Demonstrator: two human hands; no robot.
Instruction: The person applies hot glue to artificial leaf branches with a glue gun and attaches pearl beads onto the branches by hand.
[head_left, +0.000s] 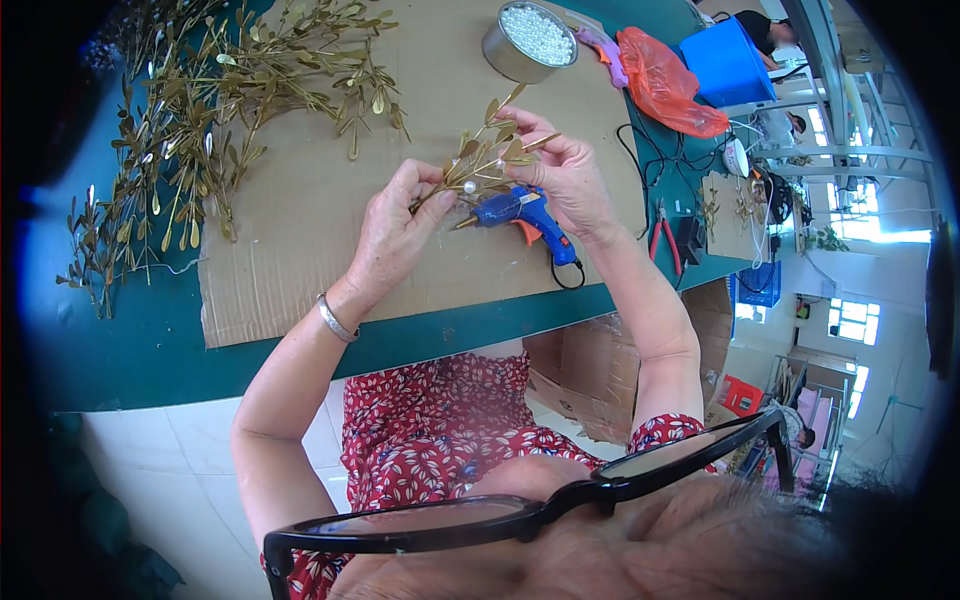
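Observation:
Between my two hands is a gold artificial leaf branch with a white pearl bead on it. My left hand pinches the stem at its lower left end. On the other side my right hand has its fingers closed at the upper leaves; whether it also holds a bead there I cannot make out. A blue glue gun lies on the cardboard sheet just beneath the branch, its nozzle pointing left. Beyond my hands stands a round metal tin filled with white pearl beads.
More gold branches are heaped at the left. Right of the tin lie a purple-pink glue gun, a red plastic bag and a blue bin. Red-handled pliers and black cables rest on the green table.

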